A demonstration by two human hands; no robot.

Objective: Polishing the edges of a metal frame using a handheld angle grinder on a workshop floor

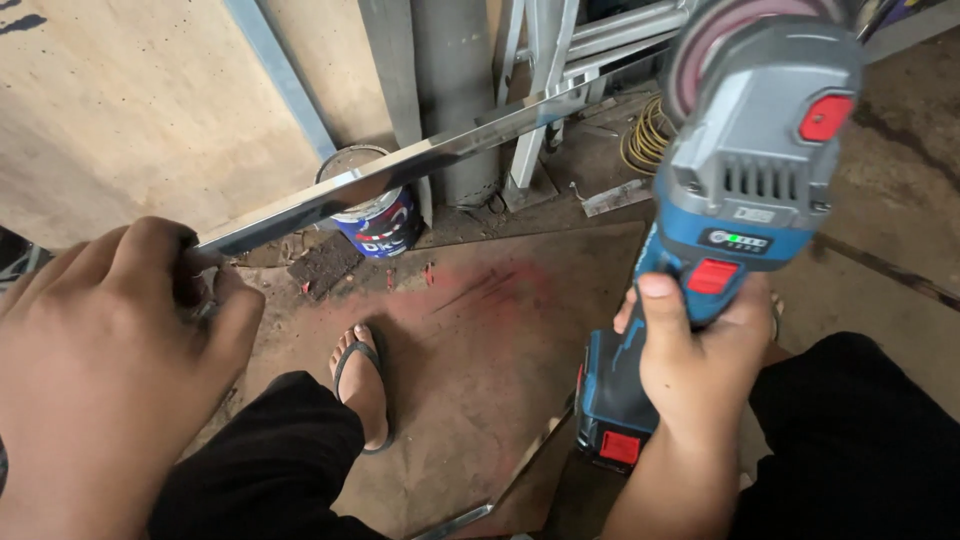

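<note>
My left hand (110, 340) grips the near end of a long polished metal bar (400, 165), which runs up and to the right toward the ladder. My right hand (700, 350) is closed around the handle of a blue and grey cordless angle grinder (745, 170) with red buttons and a battery pack (612, 405) at the bottom. The grinder's disc end points up and away at the top right, next to the bar's far end; whether they touch is unclear.
A blue paint can (378, 215) stands by a grey post (455, 90). An aluminium ladder (560, 60) and a coil of yellow cable (645, 135) lie behind. My sandalled foot (362, 380) rests on the red-stained floor sheet (480, 320). Plywood panel (130, 100) at left.
</note>
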